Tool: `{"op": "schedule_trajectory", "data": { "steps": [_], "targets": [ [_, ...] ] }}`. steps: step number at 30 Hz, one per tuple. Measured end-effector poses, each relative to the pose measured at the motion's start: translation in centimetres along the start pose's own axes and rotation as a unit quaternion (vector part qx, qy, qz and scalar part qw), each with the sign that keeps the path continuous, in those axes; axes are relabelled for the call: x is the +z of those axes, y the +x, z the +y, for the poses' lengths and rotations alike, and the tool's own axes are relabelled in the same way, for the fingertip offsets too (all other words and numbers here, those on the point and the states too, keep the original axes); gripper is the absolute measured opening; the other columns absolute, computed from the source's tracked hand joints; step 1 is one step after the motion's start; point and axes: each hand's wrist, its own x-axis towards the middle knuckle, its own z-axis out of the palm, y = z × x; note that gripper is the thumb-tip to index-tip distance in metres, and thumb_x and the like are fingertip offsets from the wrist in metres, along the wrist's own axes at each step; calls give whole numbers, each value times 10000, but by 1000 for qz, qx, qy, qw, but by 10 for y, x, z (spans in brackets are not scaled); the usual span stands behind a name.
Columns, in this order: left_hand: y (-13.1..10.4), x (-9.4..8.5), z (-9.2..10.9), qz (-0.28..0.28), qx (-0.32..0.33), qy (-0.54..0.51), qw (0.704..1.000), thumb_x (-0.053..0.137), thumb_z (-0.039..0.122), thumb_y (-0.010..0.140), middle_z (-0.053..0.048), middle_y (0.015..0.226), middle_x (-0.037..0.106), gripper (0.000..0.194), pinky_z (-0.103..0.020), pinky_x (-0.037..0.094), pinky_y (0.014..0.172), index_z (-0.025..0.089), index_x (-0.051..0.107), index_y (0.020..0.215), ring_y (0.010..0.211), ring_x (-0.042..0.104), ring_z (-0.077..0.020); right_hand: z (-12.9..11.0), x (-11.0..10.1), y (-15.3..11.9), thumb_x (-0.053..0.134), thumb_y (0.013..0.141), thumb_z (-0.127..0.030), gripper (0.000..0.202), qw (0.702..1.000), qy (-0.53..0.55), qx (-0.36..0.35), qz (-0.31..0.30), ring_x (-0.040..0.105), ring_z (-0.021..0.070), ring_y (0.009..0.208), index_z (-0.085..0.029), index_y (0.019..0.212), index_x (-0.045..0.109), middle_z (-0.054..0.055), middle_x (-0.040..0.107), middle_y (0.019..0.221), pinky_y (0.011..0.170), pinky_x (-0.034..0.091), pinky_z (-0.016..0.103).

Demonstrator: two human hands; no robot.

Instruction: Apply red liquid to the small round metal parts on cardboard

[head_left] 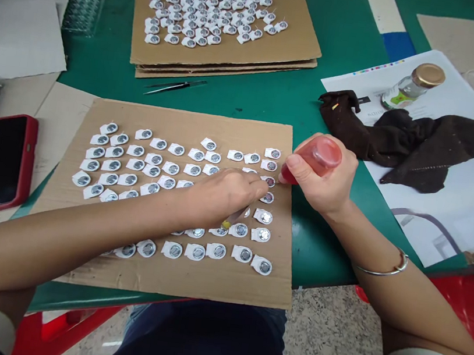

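Working the right-hand column in the head view: right hand [328, 181] wraps a translucent red bottle [319, 157], lower end angled toward the white tabs with round silver discs [263, 217], laid in rows on a flat brown cardboard sheet [226, 285] on the green counter [101, 73]. Left hand [234, 195] grips a slim yellow-ended tool [235, 216], mostly hidden, fingertips near those tabs; can't tell if touching. I'd keep the bottle steady, any squeeze light, left forearm off the rows.

A small-parts workshop, with tweezers [175, 87] and cardboard sheets [226, 285] of white-tabbed metal discs [195, 251] across a green surface [102, 67].
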Motion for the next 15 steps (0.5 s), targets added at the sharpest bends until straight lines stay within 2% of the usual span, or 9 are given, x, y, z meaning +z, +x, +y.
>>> {"op": "schedule_trajectory", "data": {
  "steps": [7,15],
  "targets": [
    [0,4,-3,9,-18,-21,1000,469,66,754,-5,737,536,111,-233,429,651,153,487,820,682,538,-124,3,1,-1,655,648,-560,389,1000,5,4,3,532,154,621,-202,632,503,14,518,611,588,449,344],
    [4,-1,-6,50,11,-88,995,469,94,765,-25,761,586,85,-239,446,653,149,520,805,731,571,-136,6,2,-2,610,688,-573,381,1000,13,12,2,576,185,653,-210,652,499,28,540,627,583,446,360]
  ]
}}
